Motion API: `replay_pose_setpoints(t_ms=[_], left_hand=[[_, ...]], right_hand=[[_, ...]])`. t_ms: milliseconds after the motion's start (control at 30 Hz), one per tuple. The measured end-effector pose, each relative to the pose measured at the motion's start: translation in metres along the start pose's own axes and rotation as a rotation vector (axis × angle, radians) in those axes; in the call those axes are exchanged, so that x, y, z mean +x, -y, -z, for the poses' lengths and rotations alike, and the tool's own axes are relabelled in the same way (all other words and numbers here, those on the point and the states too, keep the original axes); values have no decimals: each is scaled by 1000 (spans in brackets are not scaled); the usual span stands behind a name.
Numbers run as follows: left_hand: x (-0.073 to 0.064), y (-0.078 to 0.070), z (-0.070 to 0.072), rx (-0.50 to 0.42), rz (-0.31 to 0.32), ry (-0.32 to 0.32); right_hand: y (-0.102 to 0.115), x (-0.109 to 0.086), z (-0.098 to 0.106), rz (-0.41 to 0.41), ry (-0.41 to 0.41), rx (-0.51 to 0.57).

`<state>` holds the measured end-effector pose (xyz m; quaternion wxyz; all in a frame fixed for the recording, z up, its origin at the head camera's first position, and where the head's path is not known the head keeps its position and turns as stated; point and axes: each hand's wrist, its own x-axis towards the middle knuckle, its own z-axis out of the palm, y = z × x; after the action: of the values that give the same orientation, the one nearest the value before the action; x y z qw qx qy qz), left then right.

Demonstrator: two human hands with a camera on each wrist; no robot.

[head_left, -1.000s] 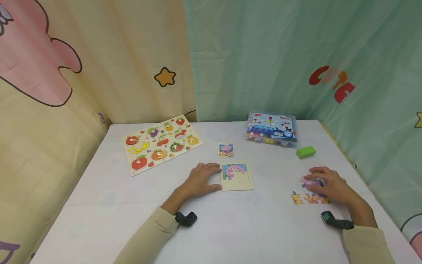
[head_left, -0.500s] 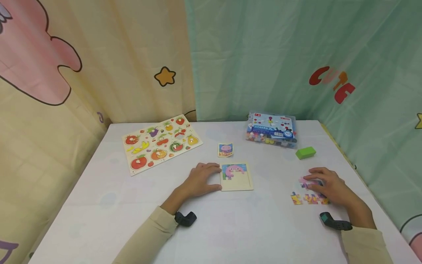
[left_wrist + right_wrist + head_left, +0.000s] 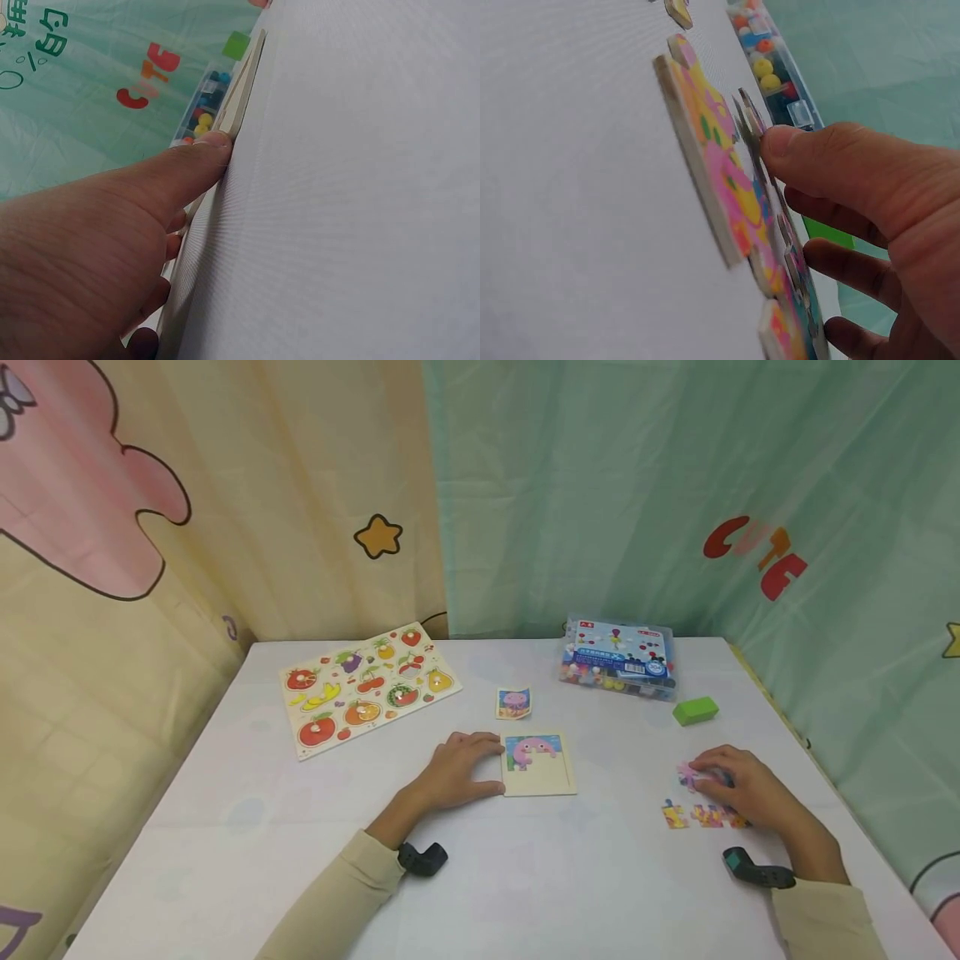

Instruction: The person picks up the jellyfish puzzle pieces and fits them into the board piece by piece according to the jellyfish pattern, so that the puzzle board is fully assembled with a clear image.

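A square wooden jigsaw board (image 3: 542,779) lies mid-table, its upper part filled with a pink octopus picture and its lower right bare wood. My left hand (image 3: 459,772) rests at its left side, thumb and fingertips against the edge; in the left wrist view the thumb (image 3: 176,169) touches the board's rim. To the right, my right hand (image 3: 746,785) pinches a pink jigsaw piece (image 3: 686,775) between thumb and fingers. Other pieces lie under and in front of that hand, including a yellow one (image 3: 674,815) and a pink-and-yellow one (image 3: 720,165). The palm hides some.
Behind the board lies a small octopus picture card (image 3: 513,702). A fruit peg puzzle (image 3: 367,689) is at the back left. At the back right stand a clear box of coloured beads (image 3: 618,657) and a green block (image 3: 695,711). Curtains enclose the table.
My right hand has shifted slightly left, its fingers drawing closer together, and the pink piece has moved left with it. The left hand and board have stayed in place.
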<state>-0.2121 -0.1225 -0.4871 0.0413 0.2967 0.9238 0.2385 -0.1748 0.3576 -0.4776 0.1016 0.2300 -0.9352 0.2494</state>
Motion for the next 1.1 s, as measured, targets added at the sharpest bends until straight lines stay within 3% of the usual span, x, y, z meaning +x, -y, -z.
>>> replay_pose_setpoints(t_ms=[200,333,533,800,1100], left_hand=[[-1,-1,-1,-2,5,-4],[-1,-3,-1,-14,0,3],[-1,-5,0,-9,-3,-12],[0,-1,0,5,-5,-13],[0,0,0,8,-13,-17]], right_hand=[[9,9,-6,29,-37,88],[23,23,-11,49,-16,121],[55,66,-26,95,40,115],[107,119,-64,154,127,193],[126,128,-91,150,226,167]])
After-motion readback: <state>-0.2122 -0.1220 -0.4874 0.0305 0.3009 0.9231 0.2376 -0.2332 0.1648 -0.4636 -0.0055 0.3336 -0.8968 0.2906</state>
